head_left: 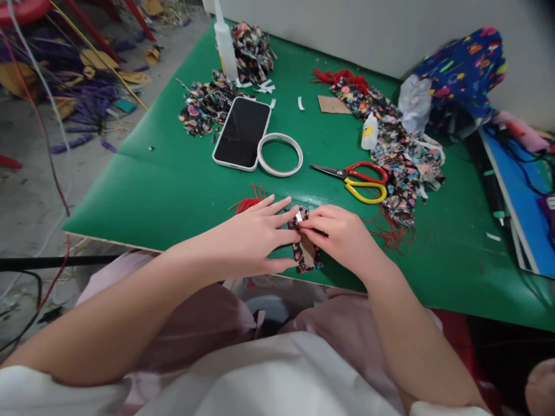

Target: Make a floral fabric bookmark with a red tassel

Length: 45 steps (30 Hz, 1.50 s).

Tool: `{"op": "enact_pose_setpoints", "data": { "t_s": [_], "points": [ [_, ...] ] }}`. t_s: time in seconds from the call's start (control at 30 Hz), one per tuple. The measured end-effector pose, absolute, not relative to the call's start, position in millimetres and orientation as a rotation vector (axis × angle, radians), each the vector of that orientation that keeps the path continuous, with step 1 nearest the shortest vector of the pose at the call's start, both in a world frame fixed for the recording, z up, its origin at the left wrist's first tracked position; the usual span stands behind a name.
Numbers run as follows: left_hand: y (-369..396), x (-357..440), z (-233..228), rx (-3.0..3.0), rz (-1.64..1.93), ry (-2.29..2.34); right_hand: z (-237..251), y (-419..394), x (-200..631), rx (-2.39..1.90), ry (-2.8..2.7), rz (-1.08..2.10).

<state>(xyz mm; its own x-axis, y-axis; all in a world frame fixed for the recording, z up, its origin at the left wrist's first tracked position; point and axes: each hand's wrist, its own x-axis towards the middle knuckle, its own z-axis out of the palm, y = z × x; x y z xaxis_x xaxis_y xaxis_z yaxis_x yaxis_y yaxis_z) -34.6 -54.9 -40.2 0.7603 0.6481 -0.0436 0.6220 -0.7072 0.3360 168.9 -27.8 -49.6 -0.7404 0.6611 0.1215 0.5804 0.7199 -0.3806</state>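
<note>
A small piece of black floral fabric wrapped over brown card (307,254) lies at the near edge of the green table (165,185). My left hand (255,237) lies flat beside it, fingers spread, fingertips pressing its left side. My right hand (342,234) pinches its top edge, where a small white strip (299,216) shows between the fingers. Red threads (248,203) lie just behind my left hand.
Beyond the hands lie a phone (241,134), a tape ring (280,154) and red-and-yellow scissors (358,179). Floral fabric scraps (401,156) and a small glue bottle (369,132) sit at right, another bottle (225,43) at the back. Blue patterned cloth (463,69) fills the far right corner.
</note>
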Motion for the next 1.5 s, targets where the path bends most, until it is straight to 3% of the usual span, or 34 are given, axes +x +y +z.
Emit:
{"op": "enact_pose_setpoints", "data": {
  "t_s": [1.5],
  "points": [
    [-55.4,-35.6,-40.8,2.589,0.163,0.964,-53.2,-24.3,172.2,-0.953,-2.648,0.550]
  ]
}}
